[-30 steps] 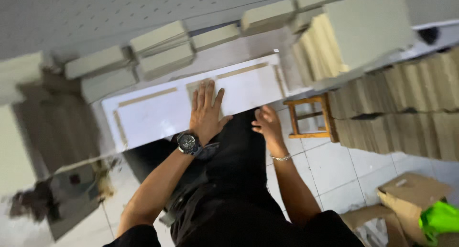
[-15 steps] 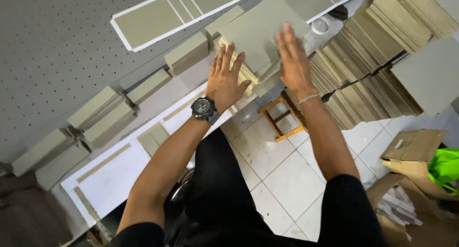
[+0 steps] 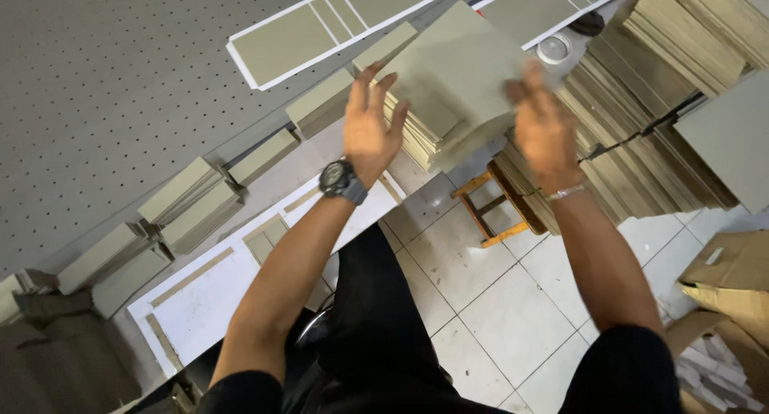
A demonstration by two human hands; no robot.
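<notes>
At far left the grey perforated tabletop [image 3: 104, 86] lies broad and mostly bare, with small stacks of grey board strips [image 3: 192, 202] lined along its near edge and a white-bordered sheet of cut panels [image 3: 320, 30] lying near its upper side. Below the edge, a white sheet with taped strips [image 3: 216, 290] rests over the person's lap.

The left hand [image 3: 370, 126] is raised with the forearm reaching up and away from the body, a dark wristwatch [image 3: 343, 182] at the wrist. Its fingers are spread and pointing upward, palm open, the fingertips touching the left edge of a square grey board [image 3: 465, 62]; the grip is open, pressing rather than clasping. Under and just behind the board sits a stack of similar grey boards [image 3: 432, 134] at the tabletop's edge.

The right hand [image 3: 545, 126] is blurred, raised to the same height, a thin bracelet [image 3: 567, 192] at the wrist. It meets the board's right edge, but whether its grip is closed on it cannot be told.

Between the forearms, white floor tiles [image 3: 497, 302] leave open room, with a small wooden stool [image 3: 493, 210] standing on them. To the right, tall leaning piles of cardboard sheets [image 3: 641, 142] crowd close behind the right hand, and brown cartons [image 3: 733, 270] sit at the lower right corner
</notes>
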